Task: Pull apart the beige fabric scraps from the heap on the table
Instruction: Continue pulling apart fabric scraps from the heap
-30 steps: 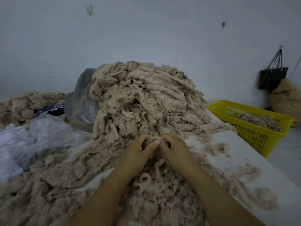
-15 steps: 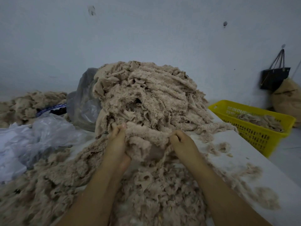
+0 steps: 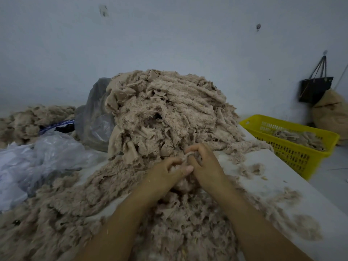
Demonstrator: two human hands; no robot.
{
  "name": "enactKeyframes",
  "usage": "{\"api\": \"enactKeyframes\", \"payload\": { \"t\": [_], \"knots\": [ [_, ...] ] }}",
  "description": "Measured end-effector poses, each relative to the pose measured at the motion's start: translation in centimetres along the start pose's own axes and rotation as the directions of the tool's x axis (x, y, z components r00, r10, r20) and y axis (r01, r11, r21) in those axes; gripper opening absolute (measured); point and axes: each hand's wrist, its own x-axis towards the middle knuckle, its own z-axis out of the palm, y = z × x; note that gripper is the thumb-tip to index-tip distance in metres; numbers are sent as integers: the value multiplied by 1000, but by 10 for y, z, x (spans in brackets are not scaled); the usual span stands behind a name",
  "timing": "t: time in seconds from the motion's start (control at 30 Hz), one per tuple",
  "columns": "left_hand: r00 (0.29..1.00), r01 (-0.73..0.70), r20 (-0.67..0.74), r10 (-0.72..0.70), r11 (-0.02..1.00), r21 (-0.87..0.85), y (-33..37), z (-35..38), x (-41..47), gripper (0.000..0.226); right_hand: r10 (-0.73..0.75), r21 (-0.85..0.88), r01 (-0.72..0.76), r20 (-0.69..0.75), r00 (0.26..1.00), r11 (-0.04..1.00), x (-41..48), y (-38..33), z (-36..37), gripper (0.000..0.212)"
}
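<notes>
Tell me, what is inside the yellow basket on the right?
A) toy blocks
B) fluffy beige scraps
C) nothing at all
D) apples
B: the yellow basket holds a small pile of fluffy beige scraps, which shows above its rim.

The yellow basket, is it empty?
No, the yellow basket has a little pile of beige scraps lying inside it.
</notes>
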Motion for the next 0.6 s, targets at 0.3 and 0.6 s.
{"api": "enactKeyframes", "payload": {
  "t": [0.3,0.6],
  "knots": [
    [984,167,59,-167,770,-616,2,-8,0,16,3,-143,4,51,999,990,2,12,2,28],
    [986,70,86,145,115,-991,6,-30,-7,23,197,-173,-225,-168,966,959,7,22,-11,31]
  ]
}}
